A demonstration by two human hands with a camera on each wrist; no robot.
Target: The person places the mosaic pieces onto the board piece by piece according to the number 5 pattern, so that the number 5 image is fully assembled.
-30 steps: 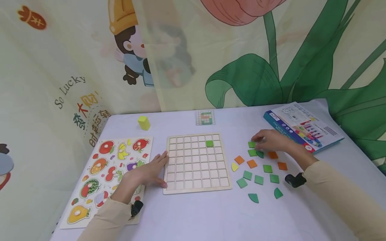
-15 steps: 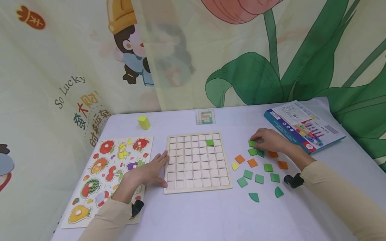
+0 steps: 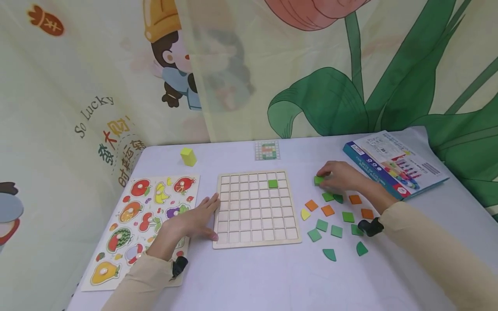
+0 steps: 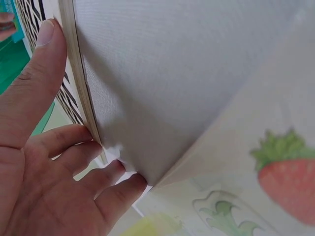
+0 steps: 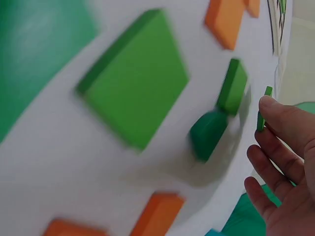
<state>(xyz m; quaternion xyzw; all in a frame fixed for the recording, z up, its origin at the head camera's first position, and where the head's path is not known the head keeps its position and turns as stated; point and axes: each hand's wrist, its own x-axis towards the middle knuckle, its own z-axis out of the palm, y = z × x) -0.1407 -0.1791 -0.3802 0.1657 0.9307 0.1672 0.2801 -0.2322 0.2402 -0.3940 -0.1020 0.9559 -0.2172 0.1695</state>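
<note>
A small bright-green square wooden tile (image 3: 318, 180) is pinched at the fingertips of the right hand (image 3: 339, 176), raised just off the pale tabletop (image 3: 249, 276) at the far edge of the loose scatter of green and orange tiles (image 3: 336, 218). In the right wrist view the tile (image 5: 266, 107) is seen edge-on against the fingertips, with the other fingers loosely curled below.

The left hand (image 3: 194, 220) lies flat with fingers straight, pressed against the left edge of the square wooden grid board (image 3: 256, 242); one green tile (image 3: 273, 183) is already seated in a cell near the board's far right corner. A fruit peg puzzle (image 3: 128, 233) lies under the left wrist.

For the step to be done well, the pinched tile should probably be kept level and gripped by its edges, so that it can be lowered squarely into a cell. The board is best kept braced by the left hand, and neighbouring loose tiles should not be brushed.
</note>
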